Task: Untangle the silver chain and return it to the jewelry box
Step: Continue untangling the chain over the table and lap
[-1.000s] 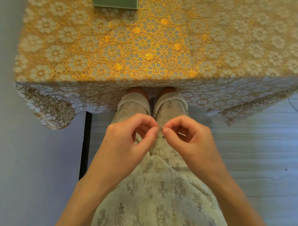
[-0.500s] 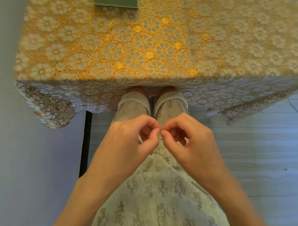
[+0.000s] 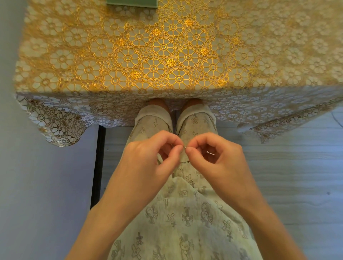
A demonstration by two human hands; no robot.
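- Since half a second ago: both hands sit about where they were, fingertips a touch further apart now, short bit of silver chain (image 3: 186, 161) showing between and below them; earlier it was mostly hidden behind the thumbs.
- Left hand (image 3: 146, 163) fingers curled, thumb and forefinger pinching chain at the tip, near the gap between the hands.
- Right hand (image 3: 217, 161) also curled, thumb and forefinger pinching the chain from the other side; small bright glint inside the curled fingers, can't tell what it is.
- Chain very thin, held in the air over the person's legs, below the table edge, not on the table. Small loop or link visible at the pinch point, another short piece hanging just under it between the thumbs. Whether it's still knotted: too small to tell.
- Green box (image 3: 132, 2) at top edge of the view, far side of table, only its near rim in view, well apart from hands. Can't tell lid state.
- Table (image 3: 74, 55) covered with gold floral lace cloth (image 3: 172, 48), cloth hangs over near edge.
- Person stands at the table in pale printed trousers (image 3: 185, 219), feet partly under the cloth overhang.
- Grey plank floor (image 3: 287, 176) to the right, pale wall (image 3: 37, 185) to the left.
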